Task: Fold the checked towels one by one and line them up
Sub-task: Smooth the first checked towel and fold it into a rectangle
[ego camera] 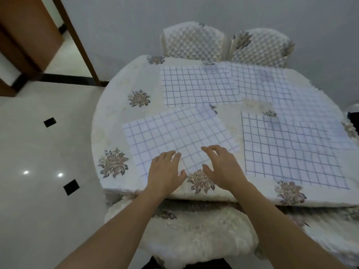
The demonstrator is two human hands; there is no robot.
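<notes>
A round desk [229,198] is filling the middle and right of the frame, wearing a cream flowered cloth [116,121]. Lying flat on it are a tilted towel [174,133] at lower centre, a second towel [194,86] at upper centre, and overlapping towels [291,152] on the right.

Four checked towels [194,84] lie flat and unfolded on the table [116,117], the far ones overlapping. The left hand [165,172] and right hand [223,167], fingers spread and holding nothing, are at the near edge of the nearest towel [178,133].
</notes>
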